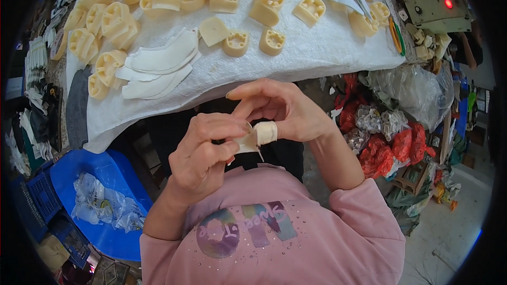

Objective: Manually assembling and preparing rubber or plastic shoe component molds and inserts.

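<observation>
Your left hand (pixel 203 150) pinches a small cream piece (pixel 246 141) close to your chest, near of the bench (pixel 327 47), so your right hand's (pixel 288 113) taped thumb (pixel 265 132) can work it, fingers loosely curled.

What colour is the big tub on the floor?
The tub is bright blue, seen in the head view at lower left.

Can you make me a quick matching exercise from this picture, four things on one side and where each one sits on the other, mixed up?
Things:
1. small cream piece
2. blue bin
3. curved white strips
4. red light

Places:
A. on the white cloth, left part
B. between the left hand and right hand
C. on the machine, upper right
D. lower left, holding a plastic bag

Pairs: 1-B, 2-D, 3-A, 4-C
</observation>
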Available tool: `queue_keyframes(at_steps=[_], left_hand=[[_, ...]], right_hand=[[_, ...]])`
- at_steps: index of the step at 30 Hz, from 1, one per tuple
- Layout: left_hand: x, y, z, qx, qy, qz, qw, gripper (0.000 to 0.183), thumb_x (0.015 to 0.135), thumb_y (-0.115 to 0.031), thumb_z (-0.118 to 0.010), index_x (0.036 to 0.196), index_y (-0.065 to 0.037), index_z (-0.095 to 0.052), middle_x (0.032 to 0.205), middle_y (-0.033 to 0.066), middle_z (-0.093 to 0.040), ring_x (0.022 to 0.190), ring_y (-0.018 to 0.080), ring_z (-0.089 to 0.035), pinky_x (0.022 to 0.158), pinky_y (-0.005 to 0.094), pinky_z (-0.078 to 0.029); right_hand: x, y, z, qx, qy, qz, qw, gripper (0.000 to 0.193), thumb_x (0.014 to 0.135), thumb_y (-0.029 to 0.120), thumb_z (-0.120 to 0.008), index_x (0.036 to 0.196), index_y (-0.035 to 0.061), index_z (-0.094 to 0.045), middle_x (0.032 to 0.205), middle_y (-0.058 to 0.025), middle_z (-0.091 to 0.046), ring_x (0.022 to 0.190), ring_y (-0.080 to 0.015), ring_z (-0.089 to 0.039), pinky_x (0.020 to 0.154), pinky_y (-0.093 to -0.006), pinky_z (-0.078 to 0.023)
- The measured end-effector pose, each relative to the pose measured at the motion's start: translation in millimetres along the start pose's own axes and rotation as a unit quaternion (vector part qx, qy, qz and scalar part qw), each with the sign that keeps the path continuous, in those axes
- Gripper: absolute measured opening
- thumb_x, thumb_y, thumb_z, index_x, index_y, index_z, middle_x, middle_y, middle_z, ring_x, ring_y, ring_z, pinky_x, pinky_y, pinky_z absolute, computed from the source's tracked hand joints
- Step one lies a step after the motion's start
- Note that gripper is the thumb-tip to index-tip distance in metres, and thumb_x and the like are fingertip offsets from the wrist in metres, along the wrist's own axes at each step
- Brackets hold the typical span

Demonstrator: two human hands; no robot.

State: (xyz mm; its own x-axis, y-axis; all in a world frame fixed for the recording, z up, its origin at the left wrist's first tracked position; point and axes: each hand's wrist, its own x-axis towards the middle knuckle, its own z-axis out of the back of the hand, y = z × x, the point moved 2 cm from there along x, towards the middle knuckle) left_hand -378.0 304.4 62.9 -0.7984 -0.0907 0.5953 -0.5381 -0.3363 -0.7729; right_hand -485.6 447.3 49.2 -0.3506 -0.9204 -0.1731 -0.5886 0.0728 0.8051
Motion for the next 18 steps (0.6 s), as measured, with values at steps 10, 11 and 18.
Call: queue_keyframes(at_steps=[10,11,18], left_hand=[[-6,2,-1,0.053,0.018,0.055,0.997,0.015,0.075,0.006,-0.064,0.084,0.001,-0.054,0.093,0.0178,-0.061,0.078,0.0238,-0.06,0.062,0.0305,-0.048],[-10,6,-3,0.011,-0.025,0.1,0.995,0.012,0.078,0.004,-0.063,0.086,0.001,-0.054,0.095,0.0185,-0.061,0.079,0.0225,-0.06,0.064,0.0299,-0.049],[-7,2,-8,-0.193,-0.17,0.297,0.92,0.017,0.086,-0.001,-0.062,0.098,0.007,-0.055,0.1,0.0161,-0.062,0.093,0.016,-0.061,0.08,0.0274,-0.051]], right_hand=[[4,-7,-12,-0.246,-0.061,0.017,0.967,0.042,0.086,0.013,-0.063,0.124,0.0001,-0.049,0.1,-0.0103,-0.064,0.089,-0.0144,-0.062,0.077,-0.0262,-0.051],[5,-13,-9,-0.255,-0.102,0.078,0.958,0.043,0.088,0.017,-0.061,0.125,0.0004,-0.048,0.097,-0.0101,-0.064,0.085,-0.014,-0.062,0.076,-0.0262,-0.049],[7,-11,-17,-0.241,-0.088,0.213,0.943,0.018,0.083,0.013,-0.061,0.1,0.0062,-0.061,0.103,-0.0077,-0.056,0.102,-0.0244,-0.046,0.092,-0.0356,-0.036]])
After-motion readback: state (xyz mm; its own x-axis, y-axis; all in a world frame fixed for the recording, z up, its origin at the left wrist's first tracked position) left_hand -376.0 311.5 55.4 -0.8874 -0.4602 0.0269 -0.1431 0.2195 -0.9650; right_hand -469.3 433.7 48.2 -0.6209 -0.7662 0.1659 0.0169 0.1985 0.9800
